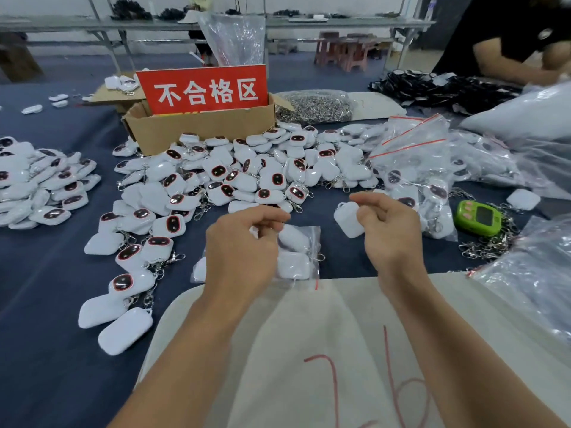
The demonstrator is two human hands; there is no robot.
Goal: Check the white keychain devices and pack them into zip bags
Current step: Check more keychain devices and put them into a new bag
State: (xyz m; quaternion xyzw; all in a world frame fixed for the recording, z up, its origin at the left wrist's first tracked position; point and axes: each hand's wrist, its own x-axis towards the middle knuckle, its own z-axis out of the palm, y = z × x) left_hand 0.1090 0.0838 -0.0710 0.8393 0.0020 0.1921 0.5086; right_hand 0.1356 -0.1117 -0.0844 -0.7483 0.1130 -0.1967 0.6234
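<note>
Blue-clothed table [46,288]: left hand [241,248] pinches a filled zip bag [296,251] just beneath it; right hand [389,230], loosely curled, holds nothing. Likely sealing; next, press the strip shut.

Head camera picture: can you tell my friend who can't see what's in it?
Two bare hands, left hand and right hand, hover over a zip bag holding white keychain devices. Behind lies a big pile of devices and a cardboard box with a red sign.

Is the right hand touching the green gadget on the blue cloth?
Apart. The head view shows the right hand raised near the middle, with bare blue cloth and bagged devices between it and the green gadget.
</note>
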